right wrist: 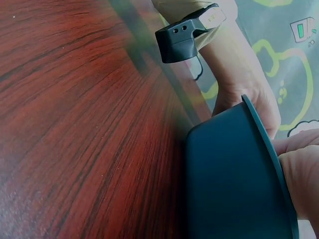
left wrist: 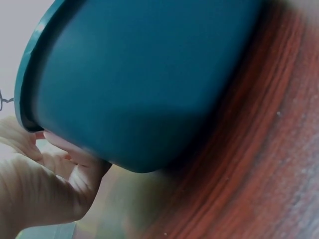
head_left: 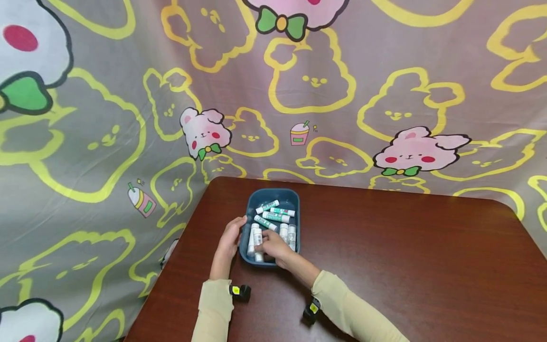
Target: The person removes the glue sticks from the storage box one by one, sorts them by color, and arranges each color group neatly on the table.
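A dark blue plastic basin (head_left: 295,199) stands on the table, holding several white-and-green tubes (head_left: 275,217) like glue sticks towards its far end. Small white-capped bottles (head_left: 292,237) lie in its near part. My right hand (head_left: 275,245) reaches over the near right side into the basin and pinches a small white bottle (head_left: 258,236) between thumb and fingers. Against the basin's left outer wall rests my left hand (head_left: 231,237), its fingertips at the rim. In the left wrist view, the left hand (left wrist: 55,184) lies under the rim, beside the wall.
The brown wooden table (head_left: 397,256) extends to the right of the basin. Behind and to the left hangs a patterned cloth (head_left: 239,90) with cartoon rabbits. A black camera (head_left: 240,292) is strapped to the left wrist, another camera (head_left: 312,311) to the right.
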Demonstrator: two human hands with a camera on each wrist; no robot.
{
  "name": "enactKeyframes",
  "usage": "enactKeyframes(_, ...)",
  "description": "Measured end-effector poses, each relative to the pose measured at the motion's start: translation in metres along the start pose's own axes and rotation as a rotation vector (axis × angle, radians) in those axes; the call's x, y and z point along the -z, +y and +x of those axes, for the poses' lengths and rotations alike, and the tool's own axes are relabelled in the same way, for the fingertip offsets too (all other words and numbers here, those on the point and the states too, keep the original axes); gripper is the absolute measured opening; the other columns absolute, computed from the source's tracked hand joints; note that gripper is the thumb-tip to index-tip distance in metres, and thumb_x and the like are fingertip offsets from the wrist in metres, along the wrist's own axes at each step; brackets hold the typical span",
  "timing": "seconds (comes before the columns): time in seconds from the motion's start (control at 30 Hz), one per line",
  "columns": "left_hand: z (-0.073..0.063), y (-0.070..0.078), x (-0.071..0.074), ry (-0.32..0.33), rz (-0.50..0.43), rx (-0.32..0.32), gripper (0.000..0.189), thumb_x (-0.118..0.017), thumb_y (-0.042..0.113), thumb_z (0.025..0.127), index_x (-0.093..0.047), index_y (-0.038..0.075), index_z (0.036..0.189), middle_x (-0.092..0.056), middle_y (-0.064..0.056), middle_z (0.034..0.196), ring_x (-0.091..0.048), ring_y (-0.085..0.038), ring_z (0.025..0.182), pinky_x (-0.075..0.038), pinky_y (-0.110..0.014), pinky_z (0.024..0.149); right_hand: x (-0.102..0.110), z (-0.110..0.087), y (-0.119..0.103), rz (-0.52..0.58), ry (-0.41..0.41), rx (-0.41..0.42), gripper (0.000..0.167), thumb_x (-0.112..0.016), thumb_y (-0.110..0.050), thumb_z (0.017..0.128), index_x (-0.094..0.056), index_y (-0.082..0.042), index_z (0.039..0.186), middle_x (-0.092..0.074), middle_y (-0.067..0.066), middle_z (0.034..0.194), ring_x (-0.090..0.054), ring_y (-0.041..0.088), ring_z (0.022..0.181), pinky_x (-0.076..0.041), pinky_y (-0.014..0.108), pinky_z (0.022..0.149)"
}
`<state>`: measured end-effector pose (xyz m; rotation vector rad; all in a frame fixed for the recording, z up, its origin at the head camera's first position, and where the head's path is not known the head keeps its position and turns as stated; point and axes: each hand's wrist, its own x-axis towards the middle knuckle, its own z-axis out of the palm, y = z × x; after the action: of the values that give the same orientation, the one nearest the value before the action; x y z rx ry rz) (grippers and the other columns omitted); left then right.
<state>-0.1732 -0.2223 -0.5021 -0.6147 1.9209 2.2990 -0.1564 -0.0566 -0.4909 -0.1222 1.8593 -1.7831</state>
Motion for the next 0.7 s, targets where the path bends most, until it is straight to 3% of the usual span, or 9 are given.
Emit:
enactKeyframes(0.3, -0.0006, -0.0031, 0.0012, -0.018, 0.011, -0.024, 0.029, -0.053, 0.02, 0.108, -0.055, 0.01, 0.081, -0.047, 0.003, 0.065, -0.032, -0.006, 0.044, -0.026, -0.019, 0.042, 0.0011, -0.0005, 0.0, 0.009, 0.015, -0.032, 0.03, -0.068, 0.001, 0.091, -0.054, 0.008, 0.117, -0.059, 0.008, 0.095, -0.061, 0.017, 0.079, -0.056, 0.033, 0.066)
enactKeyframes(0.5, -0.002, -0.0016, 0.002, -0.013, 0.032, -0.021, 0.028, -0.054, 0.022, 0.108, -0.055, 0.011, 0.083, -0.047, 0.003, 0.066, -0.032, -0.007, 0.046, -0.027, -0.02, 0.044, 0.0, -0.0028, -0.0022, 0.01, 0.022, -0.02, 0.029, -0.067, -0.002, 0.092, -0.054, 0.009, 0.116, -0.06, 0.009, 0.096, -0.061, 0.017, 0.079, -0.055, 0.032, 0.065)
enactKeyframes(0.7, -0.0007, -0.0034, 0.0017, -0.004, 0.03, -0.014, 0.028, -0.053, 0.022, 0.109, -0.055, 0.01, 0.083, -0.045, 0.004, 0.064, -0.031, -0.006, 0.045, -0.025, -0.019, 0.043, -0.0008, -0.0033, -0.0032, -0.03, -0.004, 0.019, 0.012, -0.066, 0.003, 0.091, -0.06, 0.008, 0.101, -0.056, 0.002, 0.081, -0.056, 0.012, 0.068, -0.049, 0.024, 0.059)
